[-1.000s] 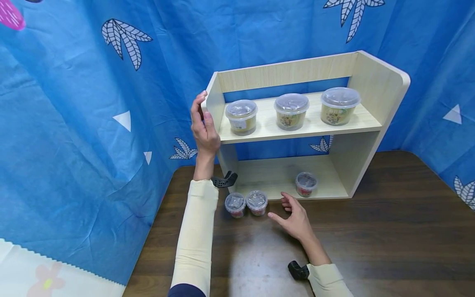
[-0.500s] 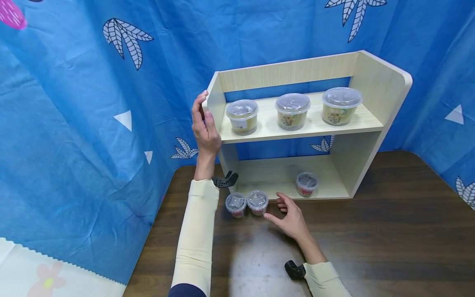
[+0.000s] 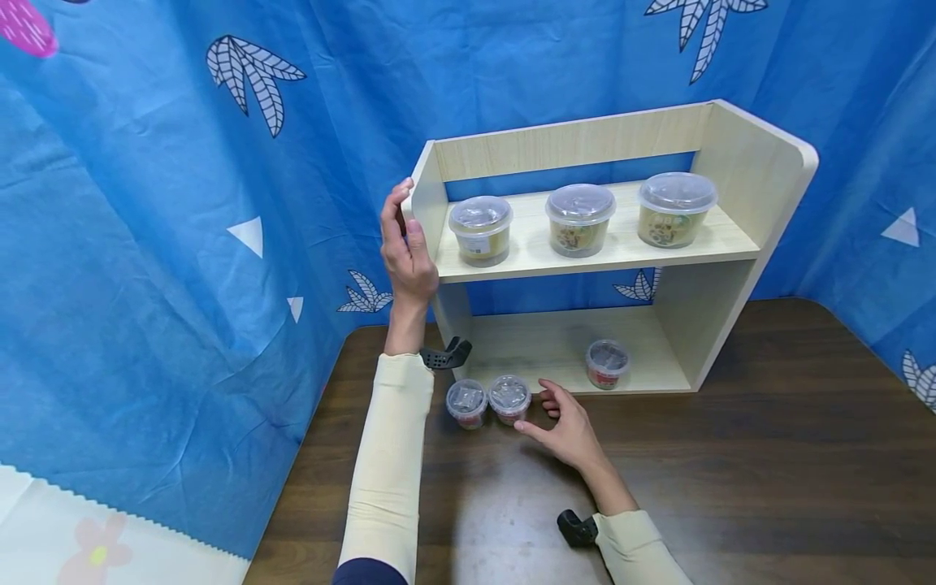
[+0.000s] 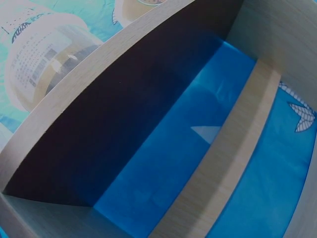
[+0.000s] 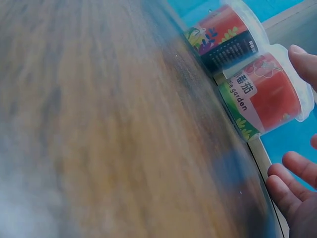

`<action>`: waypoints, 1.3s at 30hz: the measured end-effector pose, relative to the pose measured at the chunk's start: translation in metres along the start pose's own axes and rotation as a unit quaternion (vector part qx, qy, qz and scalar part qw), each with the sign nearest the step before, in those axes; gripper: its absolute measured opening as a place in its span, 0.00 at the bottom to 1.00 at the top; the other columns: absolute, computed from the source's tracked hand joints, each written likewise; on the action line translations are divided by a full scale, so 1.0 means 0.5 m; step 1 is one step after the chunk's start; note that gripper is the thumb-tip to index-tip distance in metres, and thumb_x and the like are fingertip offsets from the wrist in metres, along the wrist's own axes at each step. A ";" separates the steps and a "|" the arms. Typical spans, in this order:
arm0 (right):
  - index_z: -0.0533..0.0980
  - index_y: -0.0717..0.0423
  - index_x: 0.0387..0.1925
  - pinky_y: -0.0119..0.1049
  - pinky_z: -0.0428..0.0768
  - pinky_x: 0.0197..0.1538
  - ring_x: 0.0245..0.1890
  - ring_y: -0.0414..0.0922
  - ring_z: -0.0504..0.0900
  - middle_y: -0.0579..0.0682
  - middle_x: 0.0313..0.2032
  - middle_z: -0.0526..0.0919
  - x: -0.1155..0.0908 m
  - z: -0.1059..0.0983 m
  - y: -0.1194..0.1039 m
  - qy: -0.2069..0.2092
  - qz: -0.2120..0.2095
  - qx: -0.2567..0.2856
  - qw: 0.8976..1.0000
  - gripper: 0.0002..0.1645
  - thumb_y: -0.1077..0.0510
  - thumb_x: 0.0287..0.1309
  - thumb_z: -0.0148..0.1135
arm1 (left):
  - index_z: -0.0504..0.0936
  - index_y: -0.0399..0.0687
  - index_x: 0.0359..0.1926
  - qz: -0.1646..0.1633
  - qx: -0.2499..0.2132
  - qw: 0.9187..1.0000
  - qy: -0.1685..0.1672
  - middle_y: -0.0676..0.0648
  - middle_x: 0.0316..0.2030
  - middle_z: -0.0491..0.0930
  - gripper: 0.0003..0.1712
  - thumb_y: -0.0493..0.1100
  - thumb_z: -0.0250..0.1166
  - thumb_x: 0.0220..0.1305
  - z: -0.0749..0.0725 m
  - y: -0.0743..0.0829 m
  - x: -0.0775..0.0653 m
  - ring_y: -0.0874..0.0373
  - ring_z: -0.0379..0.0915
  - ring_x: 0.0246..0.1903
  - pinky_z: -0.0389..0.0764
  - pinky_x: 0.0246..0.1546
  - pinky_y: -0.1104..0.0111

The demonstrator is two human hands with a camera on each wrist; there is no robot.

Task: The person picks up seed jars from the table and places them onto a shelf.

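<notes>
In the head view my left hand (image 3: 407, 256) rests against the left side of a two-tier wooden shelf (image 3: 578, 268), its fingers near the front edge of the panel. Two small lidded plastic cups, a left one (image 3: 466, 404) and a right one (image 3: 509, 399), stand side by side on the table before the shelf. My right hand (image 3: 565, 426) reaches in from the right, thumb and fingers spread, beside the right cup. In the right wrist view the thumb (image 5: 304, 64) is close to the lid of the nearer red-labelled cup (image 5: 272, 94); contact cannot be told.
A third small cup (image 3: 607, 363) stands on the lower shelf. Three larger lidded tubs, left (image 3: 480, 231), middle (image 3: 580, 219) and right (image 3: 676, 210), line the upper shelf. A blue curtain (image 3: 292, 203) hangs behind the brown table (image 3: 790, 455).
My right hand has moved left, closing the distance to the right cup. The left hand stays against the shelf's side, and the cups and tubs keep their places.
</notes>
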State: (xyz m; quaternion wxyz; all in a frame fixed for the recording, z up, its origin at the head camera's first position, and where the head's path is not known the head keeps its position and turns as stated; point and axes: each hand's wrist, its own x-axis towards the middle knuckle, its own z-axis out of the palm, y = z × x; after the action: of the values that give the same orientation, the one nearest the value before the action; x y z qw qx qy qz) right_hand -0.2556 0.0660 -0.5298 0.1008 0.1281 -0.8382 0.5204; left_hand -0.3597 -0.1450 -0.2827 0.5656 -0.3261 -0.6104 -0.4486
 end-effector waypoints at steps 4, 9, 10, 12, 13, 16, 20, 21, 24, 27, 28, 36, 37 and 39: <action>0.68 0.61 0.65 0.51 0.78 0.52 0.47 0.55 0.80 0.60 0.49 0.79 0.004 0.002 -0.002 -0.006 0.008 0.001 1.000 0.50 0.48 0.43 0.80 | 0.62 0.20 0.56 -0.004 0.000 1.000 -0.002 0.23 0.57 0.67 0.21 0.22 0.43 0.61 0.000 0.040 0.011 0.33 0.70 0.54 0.78 0.53 0.50; 0.68 0.61 0.66 0.50 0.78 0.53 0.48 0.55 0.79 0.60 0.50 0.79 0.008 0.005 -0.003 -0.014 0.015 -0.002 1.000 0.50 0.48 0.44 0.80 | 0.62 0.20 0.55 -0.012 0.002 1.000 0.000 0.22 0.56 0.67 0.20 0.23 0.42 0.61 0.000 0.067 0.018 0.33 0.70 0.55 0.77 0.54 0.51; 0.68 0.61 0.66 0.50 0.78 0.53 0.48 0.55 0.79 0.60 0.50 0.79 0.009 0.005 -0.003 -0.015 0.015 -0.002 1.000 0.50 0.48 0.44 0.80 | 0.62 0.19 0.55 -0.010 0.001 1.000 0.000 0.22 0.56 0.67 0.20 0.23 0.43 0.61 -0.001 0.067 0.019 0.33 0.70 0.55 0.77 0.54 0.51; 0.68 0.61 0.66 0.50 0.78 0.53 0.48 0.55 0.79 0.60 0.50 0.79 0.011 0.005 -0.006 -0.017 0.016 0.002 1.000 0.50 0.48 0.43 0.80 | 0.62 0.19 0.55 -0.007 0.000 1.000 0.001 0.22 0.56 0.67 0.20 0.23 0.43 0.61 -0.001 0.059 0.017 0.33 0.70 0.55 0.77 0.54 0.50; 0.68 0.61 0.66 0.51 0.78 0.53 0.48 0.55 0.79 0.60 0.50 0.79 0.012 0.006 -0.007 -0.017 0.017 0.005 1.000 0.50 0.48 0.43 0.80 | 0.62 0.19 0.55 -0.006 0.001 1.000 0.001 0.22 0.57 0.67 0.20 0.23 0.43 0.62 -0.001 0.051 0.015 0.32 0.70 0.55 0.77 0.54 0.50; 0.69 0.61 0.65 0.50 0.78 0.53 0.47 0.55 0.79 0.60 0.49 0.79 0.015 0.007 -0.009 -0.019 0.015 0.008 1.000 0.50 0.49 0.42 0.81 | 0.62 0.20 0.57 -0.003 0.003 1.000 0.001 0.24 0.58 0.68 0.21 0.24 0.43 0.62 -0.001 0.023 0.007 0.33 0.70 0.55 0.77 0.53 0.48; 0.68 0.61 0.65 0.49 0.78 0.53 0.47 0.54 0.79 0.59 0.49 0.79 0.018 0.011 -0.009 -0.024 0.013 0.005 1.000 0.50 0.49 0.42 0.81 | 0.63 0.25 0.59 -0.005 0.000 1.000 -0.001 0.28 0.60 0.68 0.22 0.27 0.44 0.64 -0.001 -0.006 -0.003 0.37 0.70 0.56 0.77 0.53 0.50; 0.68 0.61 0.66 0.49 0.78 0.53 0.47 0.54 0.79 0.59 0.49 0.79 0.019 0.012 -0.009 -0.025 0.013 0.005 1.000 0.50 0.49 0.42 0.81 | 0.64 0.27 0.60 -0.006 -0.002 1.000 -0.002 0.29 0.60 0.68 0.22 0.29 0.44 0.65 -0.001 -0.010 -0.004 0.38 0.70 0.57 0.77 0.53 0.51; 0.68 0.62 0.66 0.49 0.78 0.52 0.47 0.53 0.79 0.59 0.48 0.79 0.021 0.014 -0.011 -0.026 0.010 0.004 1.000 0.51 0.49 0.42 0.81 | 0.64 0.29 0.61 -0.006 -0.007 1.000 -0.004 0.31 0.61 0.68 0.22 0.31 0.44 0.66 -0.001 -0.015 -0.005 0.40 0.71 0.57 0.77 0.54 0.53; 0.68 0.62 0.66 0.49 0.78 0.52 0.47 0.53 0.79 0.58 0.48 0.79 0.023 0.017 -0.013 -0.028 0.008 0.002 1.000 0.51 0.50 0.42 0.81 | 0.64 0.28 0.60 -0.005 -0.008 1.000 -0.003 0.30 0.61 0.68 0.22 0.31 0.44 0.65 -0.002 -0.015 -0.005 0.39 0.70 0.57 0.77 0.53 0.52; 0.68 0.62 0.66 0.49 0.78 0.52 0.47 0.53 0.79 0.58 0.48 0.79 0.023 0.018 -0.014 -0.029 0.009 0.001 1.000 0.51 0.50 0.42 0.81 | 0.63 0.27 0.60 -0.004 -0.006 1.000 -0.002 0.30 0.61 0.68 0.22 0.29 0.44 0.65 -0.002 -0.013 -0.004 0.39 0.70 0.57 0.77 0.53 0.50; 0.67 0.62 0.66 0.49 0.78 0.53 0.47 0.54 0.79 0.59 0.49 0.78 0.023 0.026 -0.016 -0.036 0.014 0.002 0.999 0.51 0.50 0.42 0.81 | 0.62 0.18 0.55 -0.002 -0.001 1.000 -0.003 0.22 0.57 0.67 0.21 0.23 0.42 0.61 -0.001 0.045 0.014 0.29 0.69 0.53 0.76 0.51 0.42; 0.67 0.62 0.66 0.49 0.78 0.53 0.47 0.54 0.79 0.59 0.49 0.78 0.023 0.027 -0.016 -0.036 0.013 0.002 0.999 0.51 0.50 0.42 0.81 | 0.62 0.18 0.55 -0.005 -0.001 1.000 -0.004 0.21 0.56 0.66 0.20 0.23 0.42 0.61 -0.001 0.054 0.016 0.29 0.69 0.53 0.76 0.51 0.42; 0.67 0.62 0.66 0.49 0.78 0.52 0.47 0.54 0.79 0.59 0.49 0.78 0.023 0.028 -0.016 -0.035 0.012 0.000 0.999 0.51 0.50 0.42 0.81 | 0.62 0.19 0.55 -0.007 0.000 1.000 -0.004 0.21 0.56 0.67 0.20 0.23 0.42 0.61 -0.001 0.063 0.018 0.29 0.69 0.53 0.76 0.51 0.42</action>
State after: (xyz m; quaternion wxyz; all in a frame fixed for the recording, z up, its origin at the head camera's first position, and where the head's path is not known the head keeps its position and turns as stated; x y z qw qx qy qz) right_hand -0.2643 0.0486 -0.5257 0.0649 0.1361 -0.8428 0.5167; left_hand -0.3325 -0.1341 -0.2682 0.5599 -0.3233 -0.6150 -0.4513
